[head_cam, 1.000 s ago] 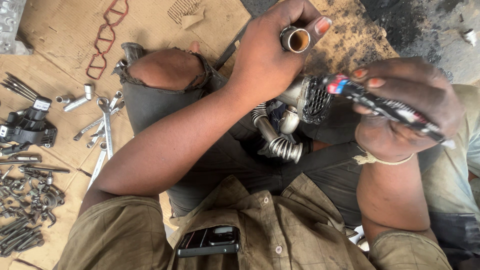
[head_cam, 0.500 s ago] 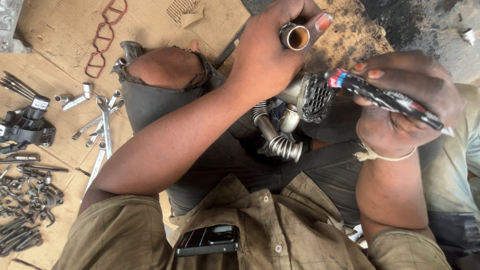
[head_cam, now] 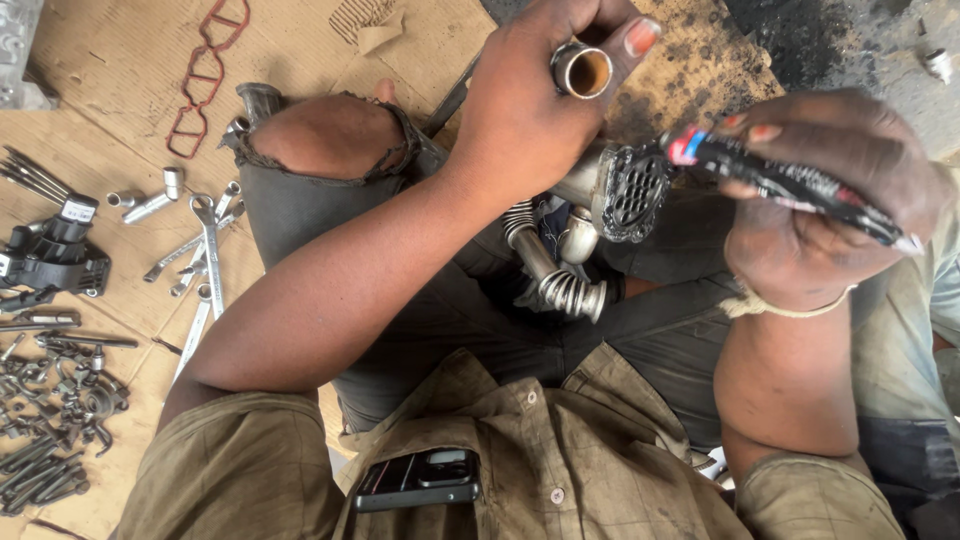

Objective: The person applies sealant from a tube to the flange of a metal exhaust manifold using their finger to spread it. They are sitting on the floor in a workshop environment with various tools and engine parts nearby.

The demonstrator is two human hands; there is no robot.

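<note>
Metal pipe assembly gripped by left hand; right hand clasps a tube.

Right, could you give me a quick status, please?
Left hand grips metal pipe part. Right hand holds black tube at its perforated face. Nothing between.

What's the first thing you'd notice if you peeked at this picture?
Right in the middle, the left hand grips a dirty metal part with an open pipe end and a face full of holes, held over the person's lap. The right hand holds a dark tube with a red and blue tip pointed at that face. On the cardboard to the left lie wrenches and a pile of bolts.
</note>
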